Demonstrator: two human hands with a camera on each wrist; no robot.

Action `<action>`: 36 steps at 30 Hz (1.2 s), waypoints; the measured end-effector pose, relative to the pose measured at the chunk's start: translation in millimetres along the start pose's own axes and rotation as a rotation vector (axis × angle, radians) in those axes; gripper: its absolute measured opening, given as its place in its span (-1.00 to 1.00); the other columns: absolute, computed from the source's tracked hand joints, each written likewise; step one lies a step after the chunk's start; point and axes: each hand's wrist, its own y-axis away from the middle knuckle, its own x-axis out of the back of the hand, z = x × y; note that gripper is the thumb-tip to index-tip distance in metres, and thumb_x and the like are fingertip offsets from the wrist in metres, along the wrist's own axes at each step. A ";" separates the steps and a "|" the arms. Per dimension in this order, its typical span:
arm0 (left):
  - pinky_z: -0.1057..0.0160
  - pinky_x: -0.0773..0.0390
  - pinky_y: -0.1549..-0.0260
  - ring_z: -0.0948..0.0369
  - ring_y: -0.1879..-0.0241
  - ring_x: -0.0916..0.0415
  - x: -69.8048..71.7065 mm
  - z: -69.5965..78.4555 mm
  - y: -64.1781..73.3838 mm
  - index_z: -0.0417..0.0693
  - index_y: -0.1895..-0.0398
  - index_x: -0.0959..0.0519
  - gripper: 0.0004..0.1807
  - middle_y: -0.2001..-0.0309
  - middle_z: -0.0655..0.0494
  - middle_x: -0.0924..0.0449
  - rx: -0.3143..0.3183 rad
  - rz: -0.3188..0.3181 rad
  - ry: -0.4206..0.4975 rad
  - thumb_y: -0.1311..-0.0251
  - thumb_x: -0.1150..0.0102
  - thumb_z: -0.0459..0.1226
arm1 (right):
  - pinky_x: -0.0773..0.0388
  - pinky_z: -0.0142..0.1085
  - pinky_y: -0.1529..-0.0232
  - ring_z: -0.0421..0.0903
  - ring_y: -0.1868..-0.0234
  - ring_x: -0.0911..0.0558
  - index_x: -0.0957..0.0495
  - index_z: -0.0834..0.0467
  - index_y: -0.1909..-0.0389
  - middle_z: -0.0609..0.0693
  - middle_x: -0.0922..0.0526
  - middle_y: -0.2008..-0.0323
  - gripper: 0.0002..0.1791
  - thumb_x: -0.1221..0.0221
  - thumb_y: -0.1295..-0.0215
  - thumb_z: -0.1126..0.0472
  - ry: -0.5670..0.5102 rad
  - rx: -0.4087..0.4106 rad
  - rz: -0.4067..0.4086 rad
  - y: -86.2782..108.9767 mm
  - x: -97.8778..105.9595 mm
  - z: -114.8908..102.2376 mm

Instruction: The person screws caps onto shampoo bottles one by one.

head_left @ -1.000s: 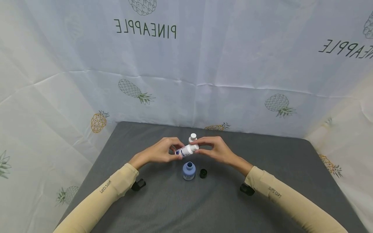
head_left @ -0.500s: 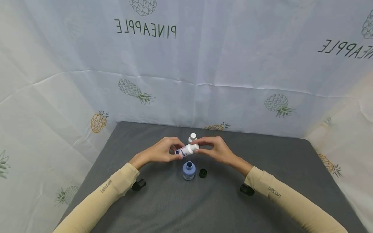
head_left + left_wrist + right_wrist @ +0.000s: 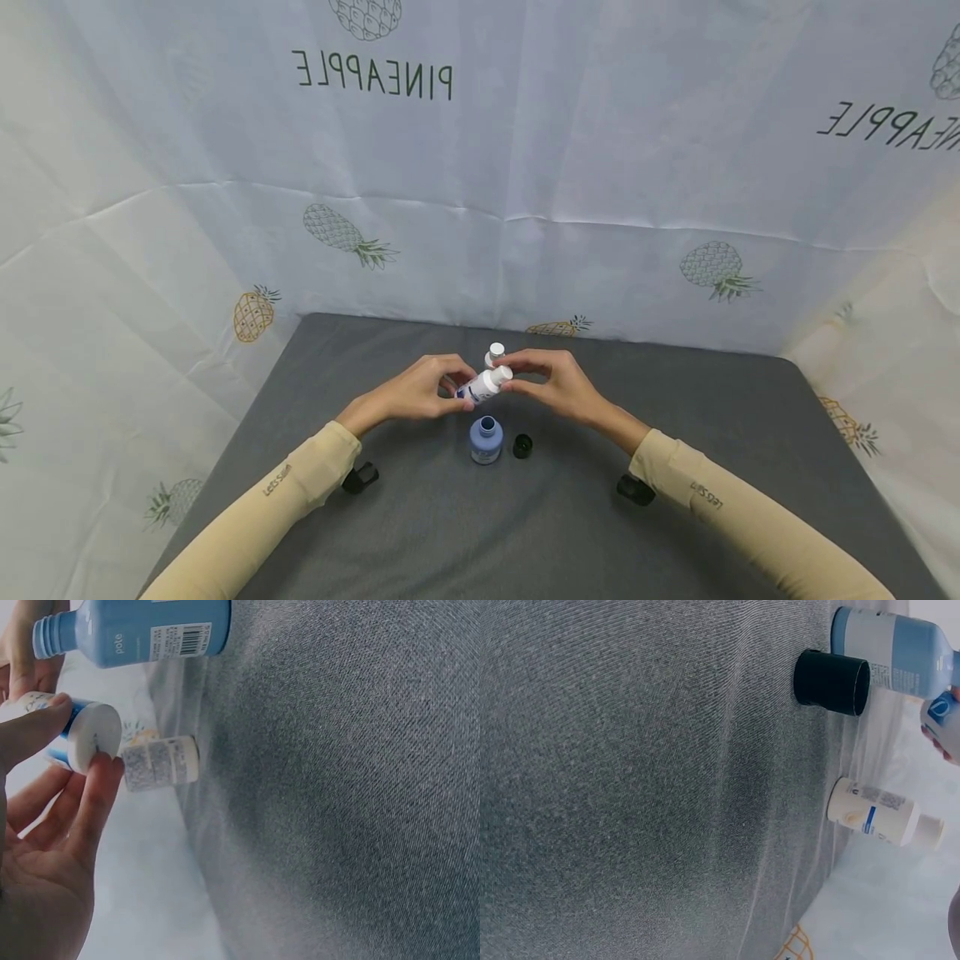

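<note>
Head view: L hand [image 3: 416, 387] grips body of white bottle [image 3: 478, 388]; R hand [image 3: 558, 385] pinches its white cap [image 3: 502, 375] btwn thumb & fingers. Bottle's held tilted, cap end up & to the R, above the table [image 3: 570, 533], off the far edge. Just changed: cap end's a bit higher than ½ sec ago, so slightly steeper tilt; cap's still on, so prob. just a small adjustment, nothing opened. Blue bottle [image 3: 486, 447], uncapped, stands nearer the near edge; black cap [image 3: 522, 446] just R of it. 2nd white bottle [image 3: 496, 353] stands twd far edge, partly hidden.

L wrist view: thumb & fingers curled round bottle, base facing cam. Blue bottle's bare threaded neck shows.

R wrist view: 2nd white bottle upright, capped; R hand's grip can't be told here.
</note>
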 end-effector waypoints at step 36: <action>0.30 -0.81 -0.04 0.04 -0.11 -0.81 -35.8 -30.3 -25.1 -0.26 -0.10 -0.66 -0.61 -0.06 -0.15 -0.80 0.082 -0.002 0.123 -0.25 -0.54 -0.39 | -0.70 0.08 -0.32 0.11 -0.23 -0.78 -0.69 0.13 -0.29 0.14 -0.79 -0.22 -0.59 -0.40 -0.47 0.22 0.052 -0.135 0.022 16.2 12.5 1.9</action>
